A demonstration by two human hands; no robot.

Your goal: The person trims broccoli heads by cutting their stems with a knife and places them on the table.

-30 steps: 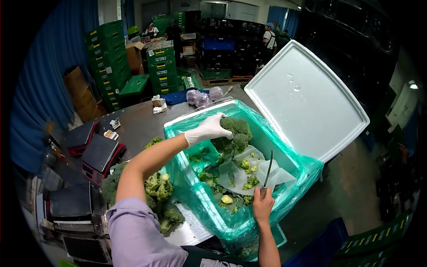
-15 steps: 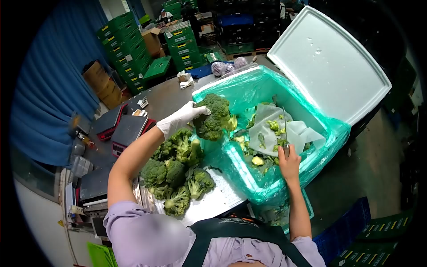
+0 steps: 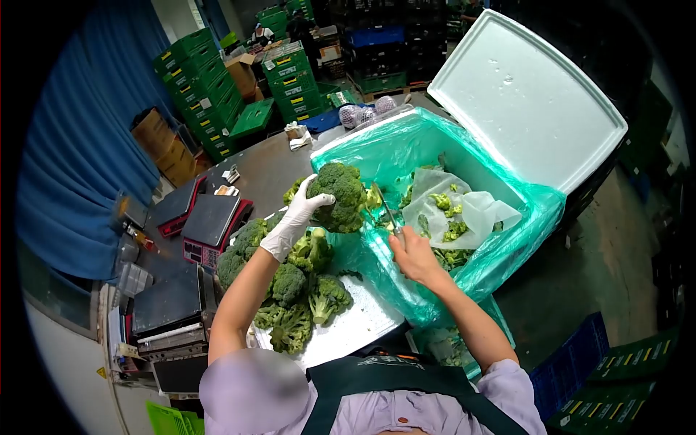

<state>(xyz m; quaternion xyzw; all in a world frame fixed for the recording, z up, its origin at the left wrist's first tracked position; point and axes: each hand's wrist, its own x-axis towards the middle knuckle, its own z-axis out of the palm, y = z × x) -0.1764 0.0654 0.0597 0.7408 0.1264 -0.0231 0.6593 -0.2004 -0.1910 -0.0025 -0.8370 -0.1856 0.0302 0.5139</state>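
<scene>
My left hand [image 3: 299, 216], in a white glove, grips a large broccoli head [image 3: 338, 197] above the near left edge of a foam box. Its cut stem side faces right. My bare right hand [image 3: 415, 255] is closed on the handle of a knife [image 3: 387, 206], whose blade points up and left, close to the stem side; contact is unclear. A green plastic liner [image 3: 500, 250] covers the box. Inside it lie broccoli trimmings [image 3: 455, 232] and a crumpled translucent white sheet [image 3: 478, 214]. Several more broccoli heads [image 3: 288, 284] are piled below my left hand on a white foam surface [image 3: 355, 319].
The foam lid [image 3: 529, 101] stands tilted behind the box. Scales [image 3: 210, 217] sit on the dark table [image 3: 264, 163] at left. Netted produce [image 3: 366, 112] lies beyond the box. Green crates [image 3: 199, 94] are stacked at the back, and a blue crate [image 3: 573, 366] stands lower right.
My right hand has brought the knife left, out from over the trimmings to beside the broccoli. The broccoli in my left hand has shifted slightly and turned.
</scene>
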